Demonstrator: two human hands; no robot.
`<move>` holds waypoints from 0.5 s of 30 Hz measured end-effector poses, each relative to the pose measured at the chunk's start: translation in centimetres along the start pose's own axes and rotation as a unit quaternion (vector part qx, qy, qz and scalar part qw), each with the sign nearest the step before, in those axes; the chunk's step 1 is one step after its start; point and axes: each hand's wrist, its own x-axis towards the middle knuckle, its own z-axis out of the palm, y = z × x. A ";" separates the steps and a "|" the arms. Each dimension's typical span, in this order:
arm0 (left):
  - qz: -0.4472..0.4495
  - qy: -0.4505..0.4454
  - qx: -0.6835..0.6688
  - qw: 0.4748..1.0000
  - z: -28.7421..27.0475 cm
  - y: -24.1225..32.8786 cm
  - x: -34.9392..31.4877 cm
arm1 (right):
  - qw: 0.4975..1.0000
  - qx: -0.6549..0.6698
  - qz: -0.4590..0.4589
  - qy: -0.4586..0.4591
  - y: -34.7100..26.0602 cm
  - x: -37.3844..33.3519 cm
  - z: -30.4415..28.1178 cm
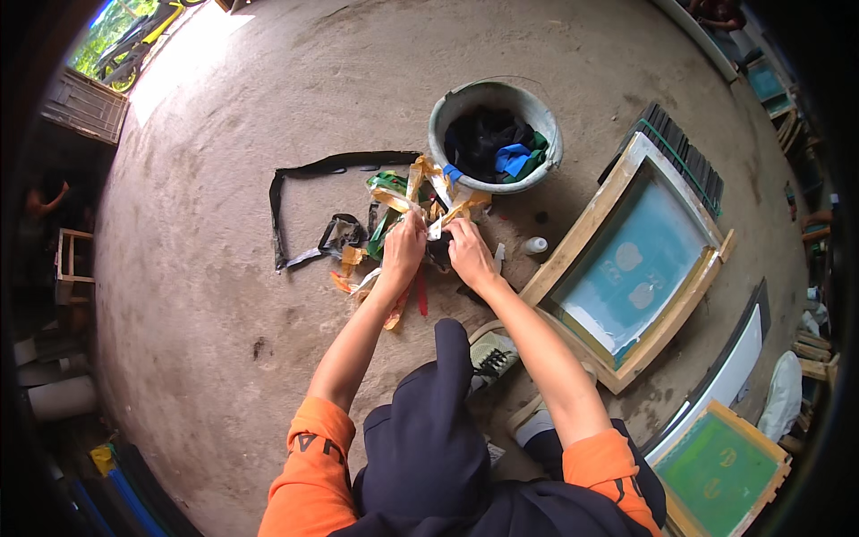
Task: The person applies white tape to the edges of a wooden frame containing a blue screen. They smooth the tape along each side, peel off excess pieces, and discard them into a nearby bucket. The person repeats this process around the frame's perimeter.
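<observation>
Head view: a stained grey-brown floor [206, 233], sunlight [183, 54] blazing top left, wooden-framed screen [626, 268] to the right. And beside the bucket [540, 112], on that floor, crumpled strips [414, 182] in tan, green and white, tangled together; left hand [407, 242] and right hand [471, 253] both have fingers pinching them.

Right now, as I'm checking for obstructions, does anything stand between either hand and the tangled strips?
Nothing visible does: the left hand and right hand both pinch the tangled strips. The bucket stands beyond them, toward the right.
</observation>
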 end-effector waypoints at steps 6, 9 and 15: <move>0.017 0.055 -0.070 0.996 -2.8 5.0 0.9 | 0.997 0.043 -0.016 0.059 1.4 -0.2 -5.7; 0.046 0.025 -0.105 0.993 -4.9 9.3 2.3 | 0.998 0.049 0.029 0.012 1.6 -1.5 -14.4; 0.190 -0.124 -0.139 0.964 -1.2 21.3 6.4 | 0.972 -0.003 0.221 0.086 8.8 -9.4 -29.0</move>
